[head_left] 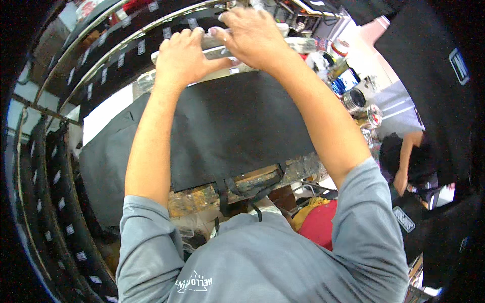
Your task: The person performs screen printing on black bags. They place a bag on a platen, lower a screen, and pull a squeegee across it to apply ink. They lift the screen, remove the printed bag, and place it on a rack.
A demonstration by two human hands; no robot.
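Observation:
My left hand (pixel 183 58) is closed over a pale, bar-edged frame (pixel 217 52) at the far side of the worktable, its thumb stretched along the near bar. Beside it, to the right, my right hand (pixel 252 39) curls over the same frame, its fingertips slightly blurred. My palms and fingers hide much of the frame. Nearer to me, a black fabric bag (pixel 237 121) lies flat on the table, its strap handles (pixel 262 189) hanging toward me over the edge.
Black bags with small white labels (pixel 121 59) hang from metal rails along the left. Cans and jars (pixel 353 98) crowd the table's right end. Another person's hand (pixel 400 182) shows at the right, near more black bags (pixel 434 76). The worktable's stained near edge (pixel 194 201) lies before me.

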